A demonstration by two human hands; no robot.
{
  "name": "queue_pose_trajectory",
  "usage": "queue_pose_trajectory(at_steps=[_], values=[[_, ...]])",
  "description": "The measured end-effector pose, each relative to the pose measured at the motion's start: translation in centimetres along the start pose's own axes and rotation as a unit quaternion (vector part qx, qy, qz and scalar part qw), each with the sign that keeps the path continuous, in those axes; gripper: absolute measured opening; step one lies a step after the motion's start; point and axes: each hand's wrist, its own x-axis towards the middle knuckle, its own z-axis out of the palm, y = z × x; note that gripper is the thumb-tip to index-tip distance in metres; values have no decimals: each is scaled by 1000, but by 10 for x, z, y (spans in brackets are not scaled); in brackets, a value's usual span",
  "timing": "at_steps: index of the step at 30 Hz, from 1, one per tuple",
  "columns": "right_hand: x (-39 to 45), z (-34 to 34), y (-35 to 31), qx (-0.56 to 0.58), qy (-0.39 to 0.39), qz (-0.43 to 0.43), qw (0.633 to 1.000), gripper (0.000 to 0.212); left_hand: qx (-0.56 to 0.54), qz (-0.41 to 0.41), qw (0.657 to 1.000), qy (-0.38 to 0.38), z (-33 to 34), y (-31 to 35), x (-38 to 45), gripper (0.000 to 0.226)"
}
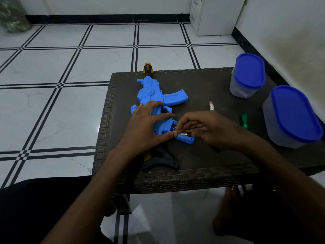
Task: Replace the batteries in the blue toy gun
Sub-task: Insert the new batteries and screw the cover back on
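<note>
**Battery at the grip bay, gun pinned flat**

Nearest the body: black stock (pixel 159 160) of the blue toy gun (pixel 154 101) close to the near edge of the dark woven table (pixel 193 176), gun lying on its side, yellow-and-black muzzle (pixel 148 68) just past the far edge. Laid flat probably so the grip's open compartment (pixel 174 127) faces up and stays reachable.

Left hand (pixel 147 125) spread over the gun body, fingers straight, thumb toward the grip base; pressing, not gripping. Likely there to stop the toy sliding while the other hand works.

Right hand (pixel 207 129) curled, fingertips pinching a gold-and-black battery (pixel 182 133) at the grip, lying along the compartment's lower edge. Seated or only resting on the rim: cannot tell. Whether going in or coming out: also cannot tell. Something dark visible deeper in the bay, too small to identify.

Just beyond the right hand: loose battery (pixel 211 106) with an orange end on the table, apart from the gun. Spent or fresh, unknown. To its right, small green object (pixel 244 120), unclear.

Right side, near then far: two translucent tubs, nearer tub (pixel 281 129) and farther tub (pixel 243 85), both shut under blue lids. Walls cloudy; contents not discernible.

Beyond: white tiled floor (pixel 70 67) with black lines, white cabinet (pixel 216 14) at the wall.
</note>
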Motion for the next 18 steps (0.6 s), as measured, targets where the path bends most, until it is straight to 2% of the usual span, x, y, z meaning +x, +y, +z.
queue_pose_trajectory(at_steps=[4,9,15,18], values=[[0,4,1,-69,53,-25,996,31,-4,1,1000,2,0,1,0,63],[14,20,7,-189,120,-51,973,32,-6,5,1000,8,1,1,-1,62],[32,23,8,-187,160,-13,969,42,-6,2,1000,4,1,1,-1,64],[29,22,11,-191,145,-9,971,42,-9,4,1000,7,0,2,-1,62]])
